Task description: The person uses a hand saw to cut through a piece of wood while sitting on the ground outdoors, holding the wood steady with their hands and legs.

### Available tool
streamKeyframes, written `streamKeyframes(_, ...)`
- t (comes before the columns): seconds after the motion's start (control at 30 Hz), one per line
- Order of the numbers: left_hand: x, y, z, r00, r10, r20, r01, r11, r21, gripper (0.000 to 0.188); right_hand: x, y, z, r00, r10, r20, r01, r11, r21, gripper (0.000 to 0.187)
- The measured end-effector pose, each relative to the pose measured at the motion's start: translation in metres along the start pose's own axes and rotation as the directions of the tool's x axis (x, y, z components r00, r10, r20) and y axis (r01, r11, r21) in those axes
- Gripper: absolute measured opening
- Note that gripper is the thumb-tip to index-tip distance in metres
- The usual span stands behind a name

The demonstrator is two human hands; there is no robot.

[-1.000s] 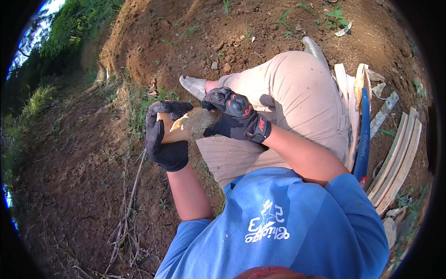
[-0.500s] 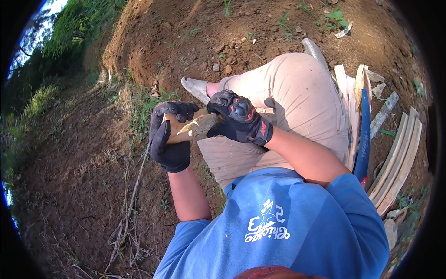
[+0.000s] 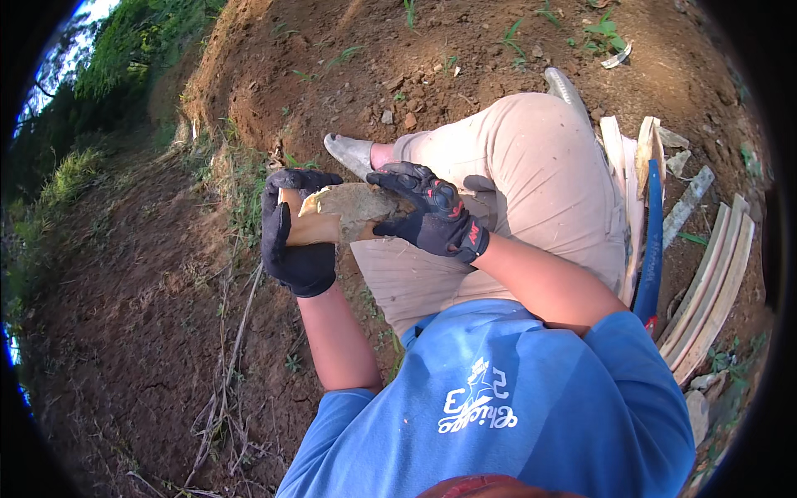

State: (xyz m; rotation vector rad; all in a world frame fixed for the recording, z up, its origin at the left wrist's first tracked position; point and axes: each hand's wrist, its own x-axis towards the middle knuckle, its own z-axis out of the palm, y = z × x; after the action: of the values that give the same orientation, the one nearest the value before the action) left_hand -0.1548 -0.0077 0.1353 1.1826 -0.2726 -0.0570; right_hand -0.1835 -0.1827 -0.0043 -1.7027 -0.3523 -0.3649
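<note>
A pale, smooth-faced piece of wood (image 3: 314, 230) is gripped at its left end by my left hand (image 3: 290, 249), in a black glove with the fingers wrapped round it. Against it lies a rough grey and yellowish chunk (image 3: 353, 203), like bark or stone; whether the two are joined I cannot tell. My right hand (image 3: 427, 213), in a black glove with a hard knuckle guard, closes on the chunk's right end, thumb below and fingers above. Both hands are in front of my bent leg in beige trousers (image 3: 531, 158).
At my right lie a long blue sheath-like thing (image 3: 650, 249), split pale wood strips (image 3: 614, 166), a grey flat piece (image 3: 687, 206) and several curved wooden slats (image 3: 710, 290). Dry stalks (image 3: 224, 373) cross the brown soil on the left. An earth bank (image 3: 274, 75) rises ahead.
The wood and chunk have turned in my hands, so more of the chunk's rough upper face shows. My left hand has shifted slightly left and up.
</note>
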Motion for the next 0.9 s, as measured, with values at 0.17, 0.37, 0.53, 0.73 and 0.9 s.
streamKeyframes(0.17, 0.002, -0.004, -0.001, 1.0, 0.017, -0.002, -0.017, 0.998, -0.064, 0.053, 0.002, -0.011, -0.004, 1.0, 0.011, -0.029, -0.013, 0.998, -0.068, 0.077)
streamKeyframes(0.37, 0.003, -0.004, -0.001, 0.999, -0.024, -0.037, 0.023, 0.999, -0.046, 0.055, 0.009, -0.012, -0.012, 0.999, 0.006, -0.035, -0.008, 0.999, -0.042, 0.072)
streamKeyframes(0.53, -0.002, -0.003, -0.005, 1.0, -0.002, -0.009, 0.002, 1.0, 0.008, 0.054, 0.015, -0.006, -0.012, 0.999, -0.04, -0.022, 0.038, 0.994, -0.105, 0.066)
streamKeyframes(0.73, -0.007, -0.002, 0.002, 0.999, 0.014, -0.042, -0.015, 1.0, -0.017, 0.056, 0.024, -0.006, -0.016, 0.988, 0.062, 0.141, -0.047, 0.993, -0.106, 0.064)
streamKeyframes(0.9, -0.01, -0.004, 0.006, 0.995, 0.017, -0.098, -0.012, 0.999, 0.05, 0.055, 0.016, -0.01, -0.016, 0.995, 0.053, 0.084, -0.039, 0.987, -0.155, 0.066)
